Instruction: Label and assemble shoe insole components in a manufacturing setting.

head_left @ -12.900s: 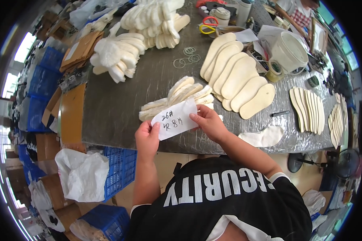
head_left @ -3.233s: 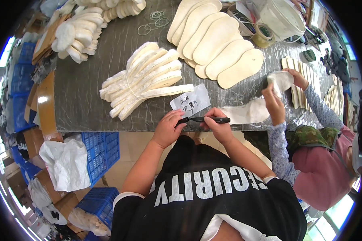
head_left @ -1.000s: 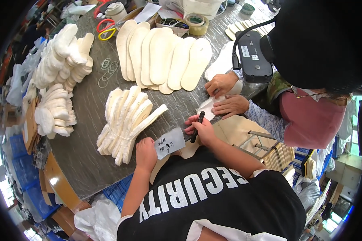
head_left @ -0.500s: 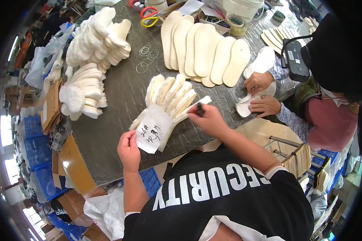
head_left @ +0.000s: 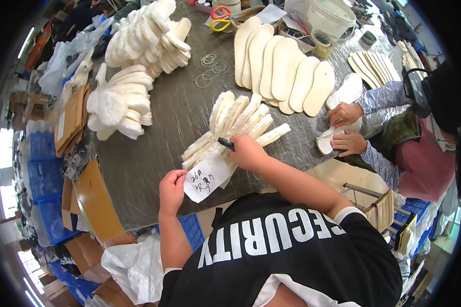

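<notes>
Between finger and thumb, my left hand pinches the edge of a white paper slip with black handwriting. The slip lies over the near end of a fanned bundle of fleecy cream insoles. My right hand is closed round a black marker, its dark end pointing left over the bundle, just above the slip. Part of the bundle's near end is hidden by the paper and my right hand.
Fleecy insole stacks stand at the left, beside rubber bands. Flat insoles fan out ahead, near scissors, tape rolls and a white bucket. At the right, a co-worker's hands press on a white insole.
My right hand with the marker has moved left and closer to the slip. The paper now sits lower and more tilted against the insoles. The whole view has shifted a little.
</notes>
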A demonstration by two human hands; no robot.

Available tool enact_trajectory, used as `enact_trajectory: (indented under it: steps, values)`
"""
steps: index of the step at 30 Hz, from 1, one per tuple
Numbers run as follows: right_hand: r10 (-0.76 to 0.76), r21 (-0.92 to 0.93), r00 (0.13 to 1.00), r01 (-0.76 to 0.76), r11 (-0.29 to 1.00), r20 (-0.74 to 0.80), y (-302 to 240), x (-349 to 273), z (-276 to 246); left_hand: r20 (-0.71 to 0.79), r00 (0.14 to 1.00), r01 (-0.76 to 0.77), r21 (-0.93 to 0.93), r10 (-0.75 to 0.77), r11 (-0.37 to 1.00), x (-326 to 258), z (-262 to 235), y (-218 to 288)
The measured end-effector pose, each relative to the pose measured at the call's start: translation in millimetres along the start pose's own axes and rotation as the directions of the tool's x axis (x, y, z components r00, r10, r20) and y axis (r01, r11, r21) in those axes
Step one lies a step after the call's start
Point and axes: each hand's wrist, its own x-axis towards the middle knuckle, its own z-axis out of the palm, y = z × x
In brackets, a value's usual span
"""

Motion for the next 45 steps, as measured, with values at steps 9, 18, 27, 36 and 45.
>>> enact_trajectory:
  steps: [9,18,27,36,45]
  values:
    - [0.1,0.171,0.993,-0.11,0.979,0.065,-6.2,-1.2,-4.9,0.107,0.992,-0.068,0.068,0.061,0.995,21.7,-6.7,17.4]
    - [0.05,0.473,0.999,-0.045,0.88,0.001,8.8,-8.4,2.4,0.013,0.998,-0.054,-0.003,0.054,0.999,41.5,22.9,10.5]
    - [0.088,0.433,0.965,0.029,0.901,-0.247,10.7,-16.1,10.5,-0.228,0.968,-0.085,0.082,0.102,0.993,35.0,57.1,-0.8]
    - [0.013,0.148,0.949,0.035,0.988,-0.314,-1.3,-33.3,4.7,-0.256,0.954,-0.11,0.174,0.153,0.978,25.7,74.4,14.0]
    - [-0.049,0.005,0.959,0.052,0.999,-0.279,6.6,-14.3,-9.1,-0.261,0.949,-0.131,0.18,0.175,0.975,30.5,78.7,14.4]
